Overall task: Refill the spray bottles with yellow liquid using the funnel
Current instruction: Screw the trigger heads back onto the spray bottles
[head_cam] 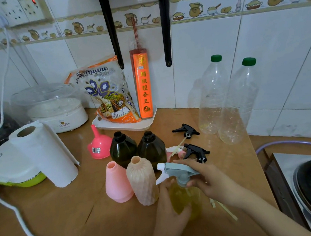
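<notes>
- head view looked down on our two hands at a brown counter (113, 229) against a tiled wall.
- our left hand (170, 211) curled round the lower body of a clear spray bottle (187, 197) filled with yellow liquid, standing upright on the counter.
- our right hand (210, 179) held the grey-blue trigger head (176, 171) at the bottle's neck, fingers wrapped about its collar; white nozzle pointed left.
- just left of that bottle stood a peach ribbed bottle (142, 181) and a pink bottle (117, 182), both uncapped, touching or nearly so.
- behind them, two dark bottles (123, 146) side by side, open-necked, liquid level hard to judge.
- pink funnel (99, 143) sat upside down, spout up, just beside the left dark bottle.
- two black trigger heads (186, 130) lay loose on the counter right of the dark bottles, with a white and pink one (174, 150) partly hidden between.
- two large clear plastic bottles (212, 95) with green caps stood by the wall, a little yellow at the bottom.
- paper towel roll (42, 154) at left, leaning on a white box.
</notes>
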